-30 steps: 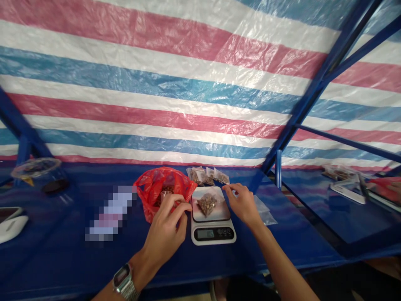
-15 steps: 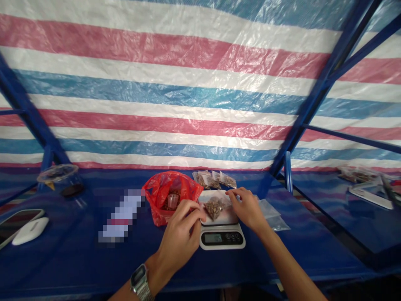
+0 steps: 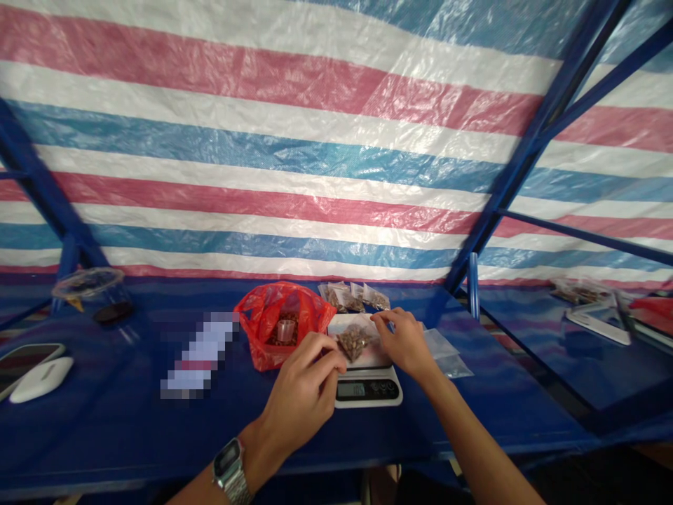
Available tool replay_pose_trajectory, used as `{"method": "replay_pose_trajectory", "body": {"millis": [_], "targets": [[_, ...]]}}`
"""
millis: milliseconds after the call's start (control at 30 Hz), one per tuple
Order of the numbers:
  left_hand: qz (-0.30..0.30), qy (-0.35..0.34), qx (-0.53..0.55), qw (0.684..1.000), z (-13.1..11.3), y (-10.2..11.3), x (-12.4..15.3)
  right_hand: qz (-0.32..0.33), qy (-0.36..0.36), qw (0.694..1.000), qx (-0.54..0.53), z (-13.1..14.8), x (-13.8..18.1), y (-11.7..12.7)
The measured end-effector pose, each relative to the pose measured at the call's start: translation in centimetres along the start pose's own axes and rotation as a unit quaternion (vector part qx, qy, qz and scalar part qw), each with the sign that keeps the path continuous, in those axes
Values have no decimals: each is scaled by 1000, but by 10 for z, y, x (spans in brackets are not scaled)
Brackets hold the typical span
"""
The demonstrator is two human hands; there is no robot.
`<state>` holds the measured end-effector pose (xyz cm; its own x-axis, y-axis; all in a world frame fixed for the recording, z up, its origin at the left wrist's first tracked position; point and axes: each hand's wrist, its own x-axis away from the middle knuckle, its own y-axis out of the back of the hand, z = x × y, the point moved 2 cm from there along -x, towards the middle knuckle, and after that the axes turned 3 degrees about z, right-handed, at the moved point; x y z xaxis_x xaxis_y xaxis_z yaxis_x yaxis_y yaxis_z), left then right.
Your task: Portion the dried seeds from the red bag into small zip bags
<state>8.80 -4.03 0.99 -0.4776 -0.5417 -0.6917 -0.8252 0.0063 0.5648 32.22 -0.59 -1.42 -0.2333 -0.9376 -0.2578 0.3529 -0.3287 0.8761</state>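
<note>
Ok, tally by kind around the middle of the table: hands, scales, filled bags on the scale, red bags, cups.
Hands: 2, left hand and right hand
Scale: 1
Filled bag: 1
Red bag: 1
Clear cup: 1
Total: 6

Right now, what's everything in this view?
Plastic digital scale: one, white, centre
Filled plastic packet: one, clear, on scale
Small filled packets: several, clear, behind scale
Crumpled plastic bag: one, red, left of scale
Plastic cup: one, clear, inside red bag
Flat plastic bags: some, clear, right of scale
Pixelated item: one, pale, beside red bag
Rounded case: one, white, far left
Flat slab: one, dark, beside case
Round container: one, clear, back left
Assorted items: several, mixed, far right
Smooth table: one, blue, foreground
Striped plastic sheet: one, multicoloured, background
Metal frame: one, blue, before sheet
Digital wristwatch: one, silver, left wrist
Left hand: one, near scale's left edge
Right hand: one, near scale's right edge
</note>
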Motion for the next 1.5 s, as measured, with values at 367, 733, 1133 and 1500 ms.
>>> {"method": "replay_pose_trajectory", "body": {"millis": [367,733,1133,1500], "targets": [[-2,10,-16,1000,4,6,3,1,12,999,50,-2,-2,-8],[-14,34,-29,999,7,9,-2,-22,33,996,-75,5,-4,-3],[-72,290,289,909,9,-22,-16,-1,188,908,-373,87,21,28],[-265,480,609,573,21,-32,-17,56,176,945,-271,113,16,-4]]}}
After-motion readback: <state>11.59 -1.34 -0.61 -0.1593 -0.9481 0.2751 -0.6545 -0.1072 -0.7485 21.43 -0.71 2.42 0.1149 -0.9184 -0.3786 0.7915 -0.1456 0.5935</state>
